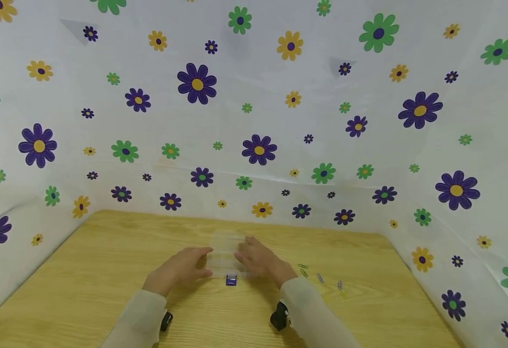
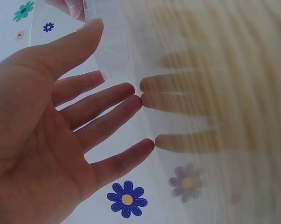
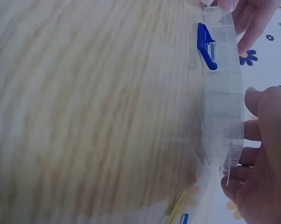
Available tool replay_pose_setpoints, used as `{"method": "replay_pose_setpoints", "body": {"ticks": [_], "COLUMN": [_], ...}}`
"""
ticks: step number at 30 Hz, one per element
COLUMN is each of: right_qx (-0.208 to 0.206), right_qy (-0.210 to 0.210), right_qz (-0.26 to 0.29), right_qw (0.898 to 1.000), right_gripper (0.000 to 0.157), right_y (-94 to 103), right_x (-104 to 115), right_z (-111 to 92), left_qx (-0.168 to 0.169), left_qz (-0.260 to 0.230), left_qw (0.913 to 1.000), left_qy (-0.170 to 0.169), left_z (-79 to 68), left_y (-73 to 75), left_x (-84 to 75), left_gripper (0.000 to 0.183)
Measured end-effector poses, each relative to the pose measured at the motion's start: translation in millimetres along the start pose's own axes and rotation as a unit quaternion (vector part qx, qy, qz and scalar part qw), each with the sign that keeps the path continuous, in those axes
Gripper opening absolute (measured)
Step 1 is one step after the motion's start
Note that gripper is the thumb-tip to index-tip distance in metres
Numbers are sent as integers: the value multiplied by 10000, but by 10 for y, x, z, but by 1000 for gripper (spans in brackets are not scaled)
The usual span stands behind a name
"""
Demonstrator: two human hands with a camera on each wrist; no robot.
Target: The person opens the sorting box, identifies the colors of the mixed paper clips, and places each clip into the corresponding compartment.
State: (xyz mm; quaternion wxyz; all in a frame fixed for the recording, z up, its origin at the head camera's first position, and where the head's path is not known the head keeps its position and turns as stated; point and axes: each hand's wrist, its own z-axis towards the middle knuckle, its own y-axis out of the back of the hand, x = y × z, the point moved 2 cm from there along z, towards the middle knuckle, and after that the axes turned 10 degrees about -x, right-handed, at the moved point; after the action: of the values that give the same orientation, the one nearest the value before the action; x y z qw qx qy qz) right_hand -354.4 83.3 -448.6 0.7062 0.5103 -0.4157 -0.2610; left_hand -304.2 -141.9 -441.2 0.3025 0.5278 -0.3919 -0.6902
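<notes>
Left hand [image 1: 181,267]: fingers [image 2: 99,106] spread, straight | Right hand [image 1: 260,259]: fingers [image 3: 252,129] slightly bent

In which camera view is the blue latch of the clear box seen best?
The right wrist view: there the blue latch appears largest, its bent shape plain beside the clear box. The head view shows it only small, at the box's near edge; the left wrist view does not show it.

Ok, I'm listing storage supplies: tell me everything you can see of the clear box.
The clear box looks like plastic, see-through and crossed by faint straight lines, with a blue latch standing out at its near edge. It lies on the wood-look table; the left hand touches its left end, the right hand lies over its right side. Whether it is fully shut, I cannot tell.
</notes>
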Motion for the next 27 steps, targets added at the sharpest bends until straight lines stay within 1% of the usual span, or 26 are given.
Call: {"method": "replay_pose_setpoints", "body": {"ticks": [5, 11, 14, 22, 27], "right_qx": [-47, 14, 58, 36, 6], "right_qy": [196, 66, 3, 22, 61], "right_qz": [-134, -83, -29, 40, -43], "right_qw": [9997, 9999, 10000, 10000, 10000], "right_gripper": [54, 53, 53, 52, 51], "right_y": [-8, -20, -28, -53, -58], "right_x": [8, -3, -11, -16, -22], "right_z": [21, 29, 31, 42, 41], "left_qx": [-41, 67, 80, 35, 42], "left_qz": [54, 19, 31, 73, 81], "left_qw": [9999, 10000, 9999, 10000, 9999], "left_qy": [-84, -16, -53, -40, -48], "left_z": [2, 11, 10, -15, -7], "left_y": [29, 17, 14, 29, 19], "left_x": [23, 27, 23, 16, 18], "left_gripper": [61, 64, 64, 63, 63]}}
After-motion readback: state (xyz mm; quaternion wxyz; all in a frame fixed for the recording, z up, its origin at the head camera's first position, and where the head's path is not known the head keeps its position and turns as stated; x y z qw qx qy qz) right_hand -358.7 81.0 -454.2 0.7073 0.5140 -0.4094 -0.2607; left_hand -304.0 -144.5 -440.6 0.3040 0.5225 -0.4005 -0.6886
